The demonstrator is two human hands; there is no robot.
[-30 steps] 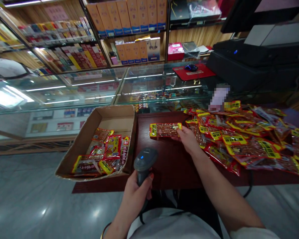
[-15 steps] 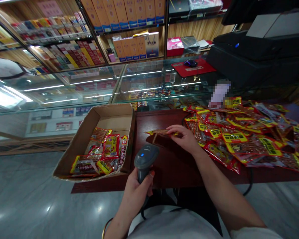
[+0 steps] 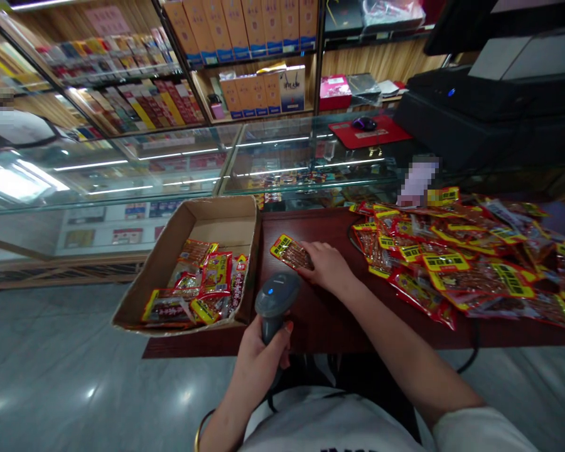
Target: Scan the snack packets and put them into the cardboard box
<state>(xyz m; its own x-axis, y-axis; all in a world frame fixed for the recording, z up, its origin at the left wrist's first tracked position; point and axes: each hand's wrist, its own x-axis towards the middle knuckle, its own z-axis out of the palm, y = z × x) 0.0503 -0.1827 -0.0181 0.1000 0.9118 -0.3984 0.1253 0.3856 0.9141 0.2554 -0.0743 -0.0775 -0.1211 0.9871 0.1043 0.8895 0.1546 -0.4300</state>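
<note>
My left hand point(image 3: 261, 355) is wrapped round the handle of a grey barcode scanner point(image 3: 277, 298), whose head points away from me with a small blue light on top. Just beyond it, my right hand point(image 3: 327, 267) grips the right end of a snack packet point(image 3: 290, 251) with yellow and red printing and brown sticks inside. The packet's printed face is turned up, over the dark red tabletop point(image 3: 320, 323). To the left stands an open cardboard box point(image 3: 252, 232) with several snack packets point(image 3: 215, 276) in it. A large heap of similar packets point(image 3: 452, 263) lies on the right.
Behind the table runs a glass display counter point(image 3: 188, 166). On it are a red mouse pad point(image 3: 390, 133) with a mouse point(image 3: 365, 123) and a black machine point(image 3: 475, 119). Shelves of boxes point(image 3: 238, 31) line the back. Another person point(image 3: 21, 127) is at far left. A cable point(image 3: 472, 358) hangs off the front edge.
My right hand has moved left with the packet, which has turned from nearly edge-on to face up. The scanner stays in my left hand, and the view has shifted slightly.
</note>
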